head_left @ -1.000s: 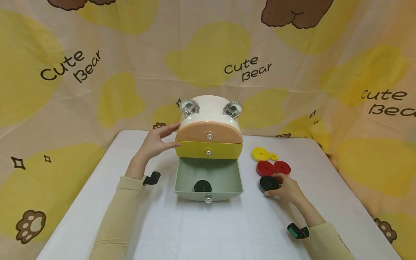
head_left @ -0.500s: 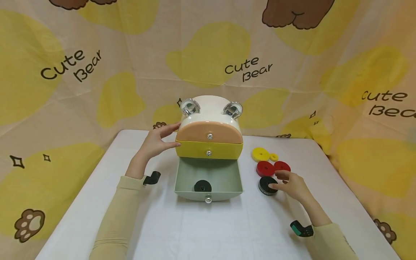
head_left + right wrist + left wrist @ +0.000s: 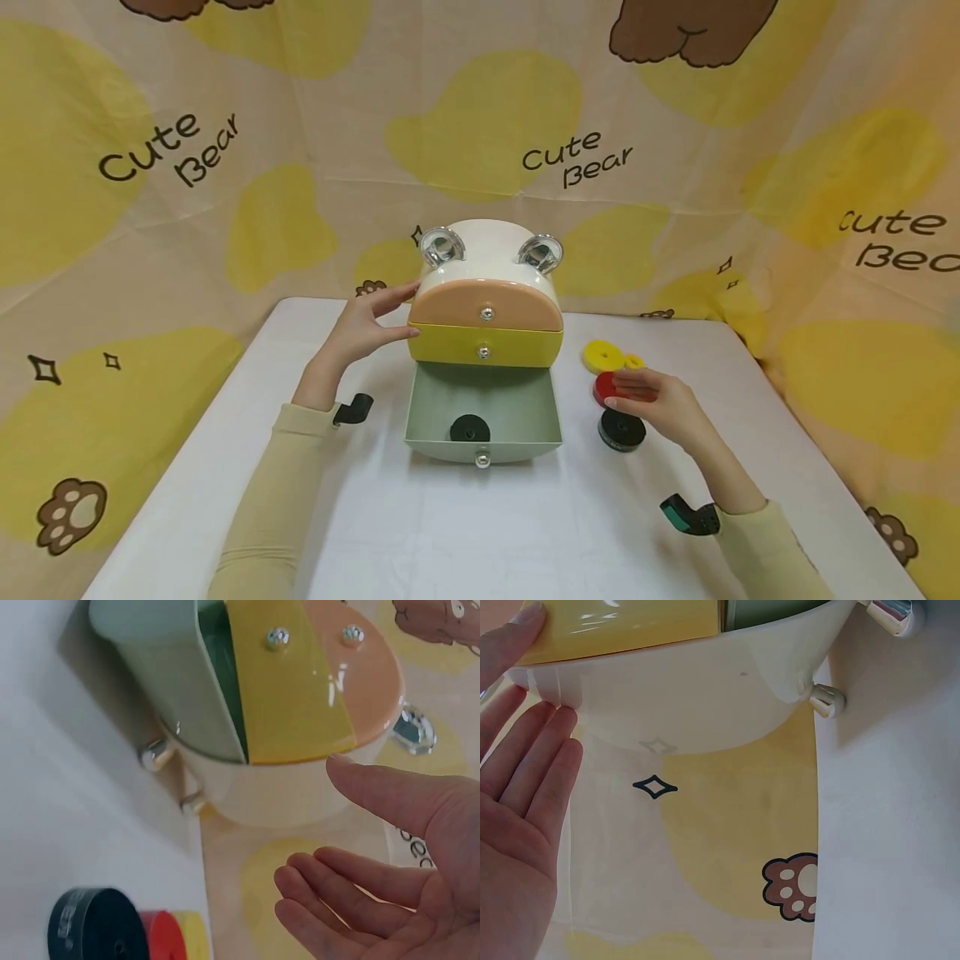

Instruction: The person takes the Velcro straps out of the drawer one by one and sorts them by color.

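Observation:
A small white drawer cabinet [image 3: 487, 243] with silver round ears stands on the table. Its bottom green drawer [image 3: 517, 400] is pulled out and contains a black disc [image 3: 470, 427]. My left hand [image 3: 358, 329] rests against the cabinet's left side, with the thumb [image 3: 526, 616] at the yellow drawer's [image 3: 630, 622] edge and the fingers straight. My right hand [image 3: 671, 404] hovers above the discs at the right, holding nothing, fingers extended. A black disc [image 3: 622, 433] lies just below it. It partly covers a red disc [image 3: 604, 390]; the second red disc is hidden.
Behind the red discs lie a large yellow disc [image 3: 602, 357] and a small yellow one [image 3: 633, 362]. The peach top drawer [image 3: 450, 304] and the yellow drawer are closed. A patterned cloth [image 3: 300, 125] hangs behind the white table [image 3: 480, 533].
My right hand has let go of the black disc at the right, leaving it on the table, and has risen over the red discs. My left hand stays at the cabinet.

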The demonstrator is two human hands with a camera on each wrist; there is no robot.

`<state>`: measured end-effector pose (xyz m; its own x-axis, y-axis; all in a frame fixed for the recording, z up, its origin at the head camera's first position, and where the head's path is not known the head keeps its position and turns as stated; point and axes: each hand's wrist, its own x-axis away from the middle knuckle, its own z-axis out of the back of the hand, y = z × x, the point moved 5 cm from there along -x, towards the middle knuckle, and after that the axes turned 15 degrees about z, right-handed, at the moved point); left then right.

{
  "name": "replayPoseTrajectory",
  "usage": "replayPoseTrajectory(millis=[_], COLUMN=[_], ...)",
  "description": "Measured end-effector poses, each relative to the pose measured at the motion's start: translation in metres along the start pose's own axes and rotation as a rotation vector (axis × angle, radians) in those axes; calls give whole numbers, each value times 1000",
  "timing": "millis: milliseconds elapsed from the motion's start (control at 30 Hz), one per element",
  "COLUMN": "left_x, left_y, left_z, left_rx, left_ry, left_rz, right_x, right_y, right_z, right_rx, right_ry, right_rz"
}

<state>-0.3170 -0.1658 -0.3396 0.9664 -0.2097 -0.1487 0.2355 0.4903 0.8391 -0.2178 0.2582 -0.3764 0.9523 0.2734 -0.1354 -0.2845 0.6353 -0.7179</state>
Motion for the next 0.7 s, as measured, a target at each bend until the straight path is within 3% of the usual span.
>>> replayPoseTrajectory(millis=[167,433,700], left_x=[1,-2,0], left_y=[-1,-1,0], left_z=[-1,1,1], left_rx=[-5,-11,-16], left_ry=[4,6,5], left_rz=[12,19,38], right_x=[-6,-20,-30], right_y=[-16,-45,-65], right_z=[-12,-35,-61], right_rx=[-71,-155,-192], right_ry=[-28,-71,-129], right_rz=[29,140,171])
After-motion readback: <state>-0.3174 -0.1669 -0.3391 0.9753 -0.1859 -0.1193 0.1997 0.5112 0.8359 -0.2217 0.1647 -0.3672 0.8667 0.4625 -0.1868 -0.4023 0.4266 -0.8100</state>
